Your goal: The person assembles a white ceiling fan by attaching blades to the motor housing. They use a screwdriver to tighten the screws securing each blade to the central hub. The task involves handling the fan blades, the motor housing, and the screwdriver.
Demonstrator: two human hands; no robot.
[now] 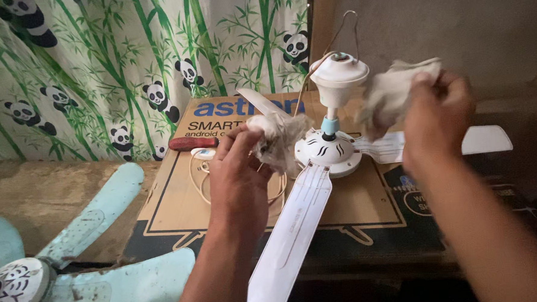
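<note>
White ceiling fan [327, 151] (seemingly dusty) beneath rag-holding hands.

Small white ceiling fan [327, 149] standing upright near the cardboard box's [180, 209] back edge, one blade reaching toward its front edge. Crumpled grey rags [278, 138] held against its hub and beside its top cup.

A ceiling fan [329, 148] lies on a flat cardboard box [180, 203], near the box's middle, one blade [290, 228] reaching past the near edge and another [473, 141] toward the right edge. A screwdriver [189, 142] and a cord [204, 172] lie on the box left of the fan, by the far left corner. A second fan [74, 262] lies left of the box. A curtain [96, 68] hangs behind the far edge, a wall [456, 28] to its right.
</note>
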